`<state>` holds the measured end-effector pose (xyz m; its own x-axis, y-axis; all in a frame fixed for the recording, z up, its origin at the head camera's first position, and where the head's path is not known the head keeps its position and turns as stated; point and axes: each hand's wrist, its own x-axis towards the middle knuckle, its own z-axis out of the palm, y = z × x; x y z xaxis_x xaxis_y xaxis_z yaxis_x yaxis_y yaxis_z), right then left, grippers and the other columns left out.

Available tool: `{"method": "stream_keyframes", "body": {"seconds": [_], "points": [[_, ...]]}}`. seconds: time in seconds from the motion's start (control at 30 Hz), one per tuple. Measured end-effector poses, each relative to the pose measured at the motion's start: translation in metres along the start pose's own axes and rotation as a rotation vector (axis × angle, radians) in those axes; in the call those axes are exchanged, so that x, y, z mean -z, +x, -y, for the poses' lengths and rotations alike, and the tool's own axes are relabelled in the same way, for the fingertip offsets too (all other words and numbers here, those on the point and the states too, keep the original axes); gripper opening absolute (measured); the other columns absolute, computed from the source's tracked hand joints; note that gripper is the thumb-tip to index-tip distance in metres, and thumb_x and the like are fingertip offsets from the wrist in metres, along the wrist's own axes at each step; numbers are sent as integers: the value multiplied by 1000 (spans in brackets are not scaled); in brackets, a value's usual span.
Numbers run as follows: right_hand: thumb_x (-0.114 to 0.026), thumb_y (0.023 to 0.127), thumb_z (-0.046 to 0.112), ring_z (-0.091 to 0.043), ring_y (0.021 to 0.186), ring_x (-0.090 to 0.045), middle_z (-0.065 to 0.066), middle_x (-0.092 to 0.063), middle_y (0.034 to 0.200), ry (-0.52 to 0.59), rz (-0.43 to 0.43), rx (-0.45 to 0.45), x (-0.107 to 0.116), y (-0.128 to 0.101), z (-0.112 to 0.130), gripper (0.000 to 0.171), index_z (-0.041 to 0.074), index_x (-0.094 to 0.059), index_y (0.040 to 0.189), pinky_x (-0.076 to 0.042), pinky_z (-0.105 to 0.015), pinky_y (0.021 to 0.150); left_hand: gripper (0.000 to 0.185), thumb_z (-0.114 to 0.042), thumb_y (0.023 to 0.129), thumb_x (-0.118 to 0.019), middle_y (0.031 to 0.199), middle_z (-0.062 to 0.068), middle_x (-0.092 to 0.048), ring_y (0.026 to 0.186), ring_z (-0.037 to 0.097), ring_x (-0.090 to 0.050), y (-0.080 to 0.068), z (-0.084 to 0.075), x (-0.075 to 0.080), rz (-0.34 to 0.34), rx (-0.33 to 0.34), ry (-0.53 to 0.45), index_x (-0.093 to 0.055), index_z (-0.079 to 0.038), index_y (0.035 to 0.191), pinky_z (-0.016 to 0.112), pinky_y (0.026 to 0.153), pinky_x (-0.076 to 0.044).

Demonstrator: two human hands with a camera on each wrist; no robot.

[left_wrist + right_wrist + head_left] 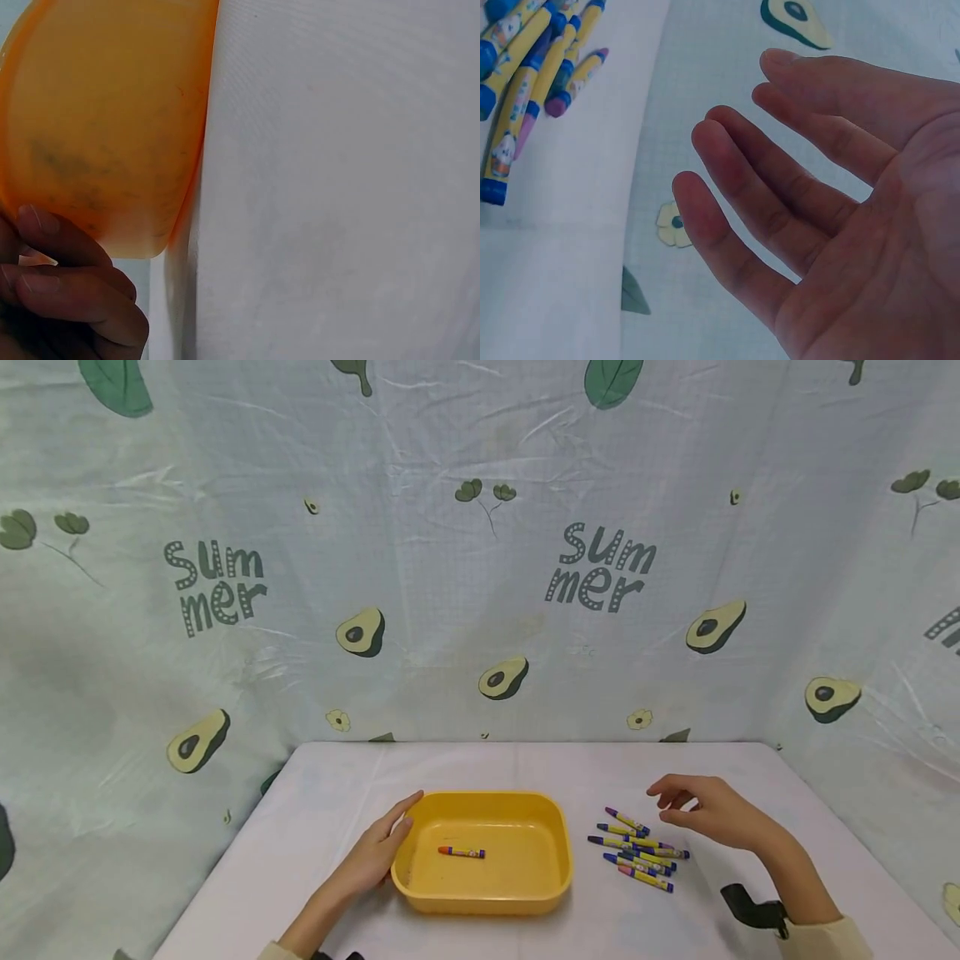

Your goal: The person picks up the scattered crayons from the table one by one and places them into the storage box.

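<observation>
A yellow plastic tray [486,897] sits on the white table near its front edge, with one orange-tipped crayon [461,852] lying inside. My left hand [378,852] rests against the tray's left wall [112,150], its fingers [64,289] laid along the rim. To the right of the tray lies a loose pile of several yellow-and-blue crayons [637,852] [525,82]. My right hand [701,810] hovers just above and right of that pile, fingers [780,195] relaxed and spread, holding nothing.
The white table [675,927] is backed by an avocado-print curtain [480,568] on all sides. A black strap [753,910] sits on my right wrist. Bare tabletop [337,187] spreads beside the tray.
</observation>
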<state>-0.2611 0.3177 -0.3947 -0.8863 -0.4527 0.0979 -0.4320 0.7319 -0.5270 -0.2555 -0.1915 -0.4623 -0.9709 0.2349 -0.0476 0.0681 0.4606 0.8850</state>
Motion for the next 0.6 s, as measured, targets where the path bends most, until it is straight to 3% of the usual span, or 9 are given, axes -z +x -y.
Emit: {"method": "stream_keyframes", "body": {"seconds": [0.07, 0.3, 0.4, 0.5, 0.6], "points": [[-75, 94, 18, -3, 89, -63, 1, -72, 103, -9, -9, -15, -1, -1, -3, 29, 10, -69, 122, -55, -22, 74, 48, -30, 114, -39, 144, 21, -54, 45, 12, -40, 0, 0, 0, -3, -1, -1, -37, -25, 162, 28, 43, -42], [-76, 93, 18, 0, 88, -62, 0, -73, 102, -12, 9, -19, -5, -3, -12, 31, 6, -69, 121, -55, -22, 75, 49, -32, 113, -40, 159, 18, -45, 72, 16, -55, -3, 1, -1, -8, -7, 21, -38, -22, 161, 27, 55, -47], [-77, 92, 18, -1, 89, -63, -1, -73, 103, -20, -5, -17, -5, -2, -13, 31, 7, -70, 120, -55, -23, 74, 49, -32, 113, -39, 148, 21, -53, 62, 14, -52, -4, 2, -1, -6, 2, 21, -37, -24, 161, 26, 51, -46], [-78, 91, 17, -5, 90, -63, -4, -73, 105, -34, -12, -46, -5, -2, -14, 32, 7, -70, 120, -54, -23, 74, 48, -33, 114, -38, 129, 20, -63, 45, 13, -40, -4, 1, 0, -10, 13, 15, -37, -27, 161, 28, 42, -41], [-79, 90, 16, -9, 92, -64, -5, -73, 107, -48, -11, -79, -4, -2, -16, 34, 5, -70, 121, -54, -23, 74, 48, -32, 114, -38, 129, 20, -62, 44, 12, -39, -2, 2, -2, -8, 0, 13, -37, -26, 161, 27, 43, -41]]}}
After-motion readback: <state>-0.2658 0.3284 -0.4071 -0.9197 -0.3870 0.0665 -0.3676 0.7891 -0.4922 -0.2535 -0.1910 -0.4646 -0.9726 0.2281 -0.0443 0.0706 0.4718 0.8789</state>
